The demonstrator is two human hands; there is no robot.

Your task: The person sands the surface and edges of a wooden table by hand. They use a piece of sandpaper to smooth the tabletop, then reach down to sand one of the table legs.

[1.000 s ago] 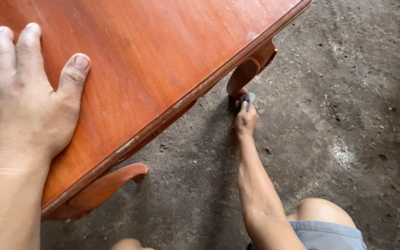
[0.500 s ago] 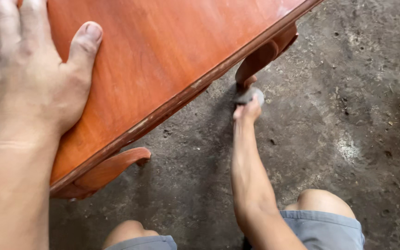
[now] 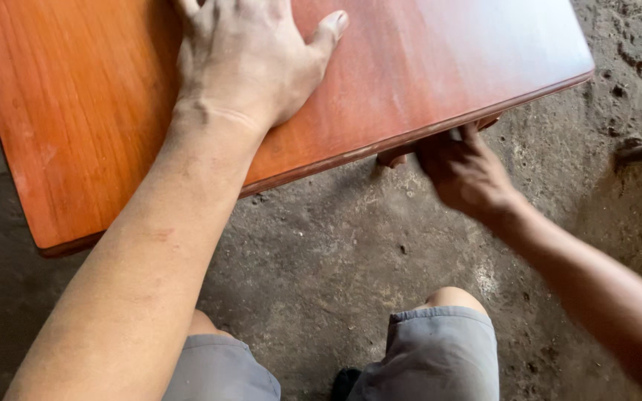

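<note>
head view: left hand (image 3: 243,56) flat, fingers spread, on reddish wooden tabletop (image 3: 410,67); right hand (image 3: 464,167) curled under tabletop's near edge, grip contents unclear; concrete floor (image 3: 351,252) below.

The tabletop (image 3: 410,67) is a warm reddish-orange wood with fine grain streaks running from about ten o'clock towards four o'clock, paler and glossier towards one o'clock, and a darker brown line along its edge. The floor (image 3: 351,252) is dark grey-brown, mottled with lighter dusty patches and black specks, roughest at two o'clock. The shorts (image 3: 440,356) at six o'clock are a plain muted blue-grey. The left hand (image 3: 247,52) and right hand (image 3: 466,171) carry a pale dusty film.
</note>
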